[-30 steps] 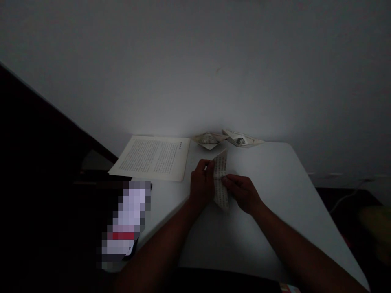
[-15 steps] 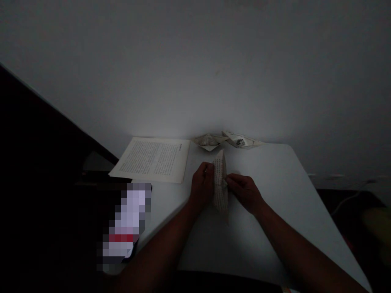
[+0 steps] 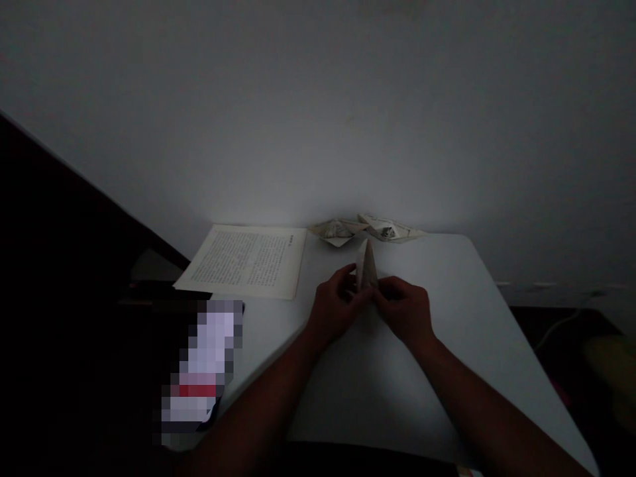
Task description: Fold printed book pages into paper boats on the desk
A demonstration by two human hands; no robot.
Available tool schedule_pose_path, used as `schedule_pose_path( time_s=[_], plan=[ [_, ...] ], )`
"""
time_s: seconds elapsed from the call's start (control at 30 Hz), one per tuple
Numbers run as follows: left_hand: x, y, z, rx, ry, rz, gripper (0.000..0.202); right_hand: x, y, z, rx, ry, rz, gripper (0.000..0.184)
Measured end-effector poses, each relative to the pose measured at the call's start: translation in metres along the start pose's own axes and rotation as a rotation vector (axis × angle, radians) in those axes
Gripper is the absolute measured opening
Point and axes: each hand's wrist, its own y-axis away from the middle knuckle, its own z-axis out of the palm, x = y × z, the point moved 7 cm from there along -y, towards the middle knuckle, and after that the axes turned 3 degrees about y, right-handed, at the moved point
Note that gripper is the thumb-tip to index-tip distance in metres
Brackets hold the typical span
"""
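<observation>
A folded paper boat [image 3: 367, 266] of printed paper is held between both hands above the white table, one pointed end toward the wall. My left hand [image 3: 339, 299] is closed on its left side, thumb at the near part. From the right, my right hand [image 3: 405, 306] pinches the near right edge with its fingertips. The hands hide the paper's near end. Beyond them two finished-looking paper boats, a left one [image 3: 338, 232] and a right one [image 3: 391, 229], lie side by side against the wall.
Printed sheets [image 3: 243, 261] lie flat at the table's back left. A phone with a blurred screen [image 3: 206, 364] rests along the left edge. The white table [image 3: 477, 318] stands against a grey wall [image 3: 318, 119]. A pale cable [image 3: 559, 324] hangs beyond the right edge.
The held paper has turned, its near tip now out of sight behind the hands. My left hand has shifted nearer my right, its thumb now at the near part.
</observation>
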Motion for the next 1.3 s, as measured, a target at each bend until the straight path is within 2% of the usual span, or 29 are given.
schedule_pose_path(
  time_s=[0.1,0.33,0.6,0.87,0.97,1.13,1.3],
  plan=[
    [0.001,-0.001,0.001,0.016,-0.062,0.022,0.048,-0.005,0.000,0.002,-0.008,0.084,-0.043,0.017],
    [0.001,-0.002,0.001,0.059,-0.115,0.045,0.044,-0.004,-0.001,0.006,-0.028,0.195,-0.031,0.019],
    [0.003,0.001,-0.004,0.157,-0.030,-0.003,0.033,-0.003,-0.001,0.004,-0.011,0.241,-0.006,0.022],
    [-0.003,0.000,-0.008,0.200,0.033,-0.043,0.028,-0.001,-0.002,-0.001,0.014,0.233,0.003,0.018],
    [-0.004,-0.001,-0.008,0.166,0.104,-0.070,0.033,0.001,-0.003,-0.001,0.010,0.209,0.007,0.018],
    [-0.008,-0.005,-0.001,0.001,0.393,-0.145,0.059,0.002,-0.004,0.000,-0.024,0.136,0.015,0.019],
    [-0.013,-0.011,-0.004,-0.030,0.458,-0.193,0.052,0.008,-0.003,0.005,-0.079,0.023,0.066,0.017]
  ],
)
